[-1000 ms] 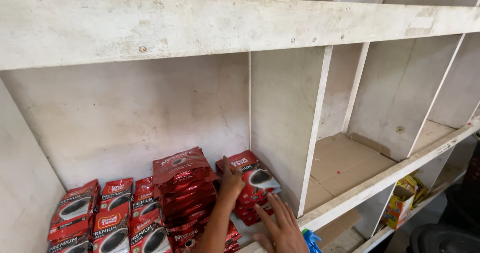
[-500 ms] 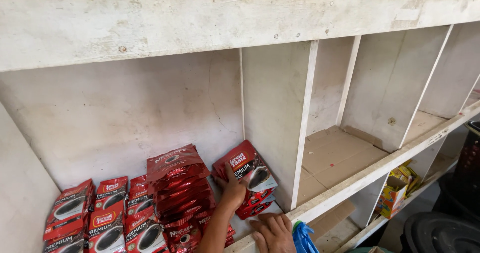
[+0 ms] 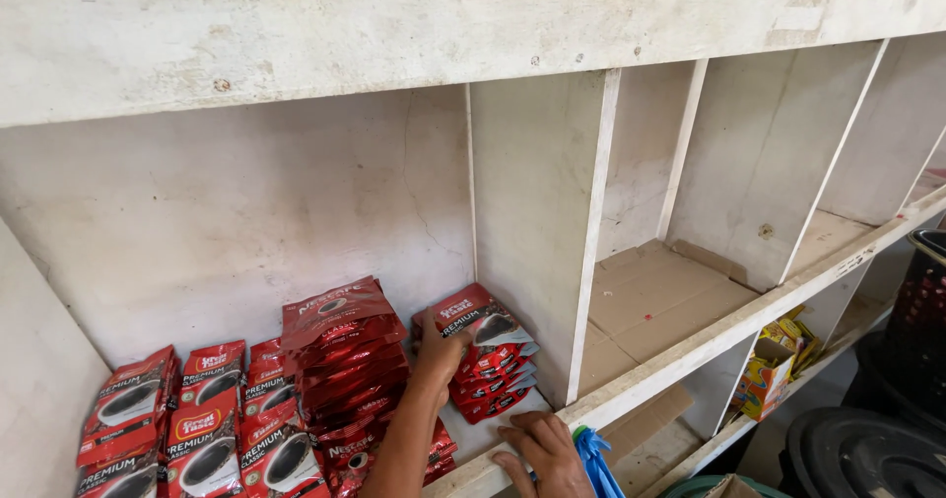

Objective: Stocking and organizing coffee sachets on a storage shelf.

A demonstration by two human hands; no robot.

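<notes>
My left hand [image 3: 439,352] reaches into a white wooden shelf compartment and grips the left side of a slanted stack of red coffee packets [image 3: 490,352], thumb up against the top packet. To its left stands a taller pile of red packets [image 3: 340,352]. Further left, rows of red packets with a cup picture [image 3: 202,424] lean upright. My right hand [image 3: 540,451] lies flat on the shelf's front edge [image 3: 655,375], fingers spread, holding nothing. A blue plastic piece [image 3: 594,459] sticks up right beside it.
A white divider board [image 3: 583,252] closes the compartment on the right. Beyond it, a compartment is lined with brown cardboard [image 3: 655,296]. Yellow boxes [image 3: 774,360] sit on the shelf below. A dark round bin [image 3: 867,454] and a black crate [image 3: 921,311] stand at right.
My right hand has slid down from beside the packet stack to the shelf's front edge. My left hand has stayed on the stack. The view has shifted slightly.
</notes>
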